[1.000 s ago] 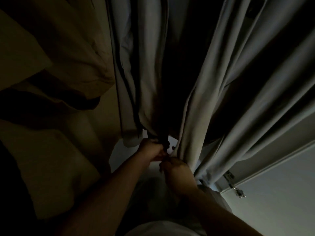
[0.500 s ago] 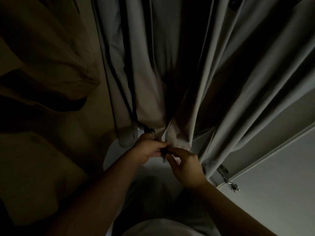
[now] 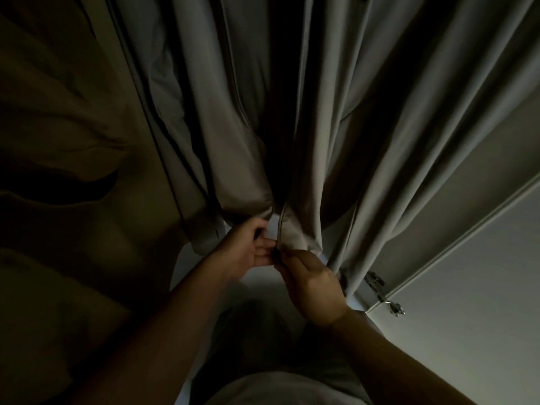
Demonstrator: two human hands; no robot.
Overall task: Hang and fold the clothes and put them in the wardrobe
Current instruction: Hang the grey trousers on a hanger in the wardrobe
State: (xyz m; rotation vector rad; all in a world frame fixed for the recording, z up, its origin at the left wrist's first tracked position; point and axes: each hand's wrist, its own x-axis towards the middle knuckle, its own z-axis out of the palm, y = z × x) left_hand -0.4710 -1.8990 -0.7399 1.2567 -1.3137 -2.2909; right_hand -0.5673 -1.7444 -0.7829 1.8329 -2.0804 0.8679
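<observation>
At hem, left hand (image 3: 248, 252), right hand (image 3: 315, 285) pinch grey, long-folded hanging garment (image 3: 336, 127).

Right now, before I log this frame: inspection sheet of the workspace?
surface: nothing seen
job's things: grey garment hangs with its front open; zip edge runs down to the hem
clutter: nothing seen
grips: left hand and right hand both pinch the grey garment's hem at the lower end of the zip
cables: nothing seen
surroundings: tan garment hangs on the left; white wardrobe door on the right, with a metal hinge; light is very dim
</observation>
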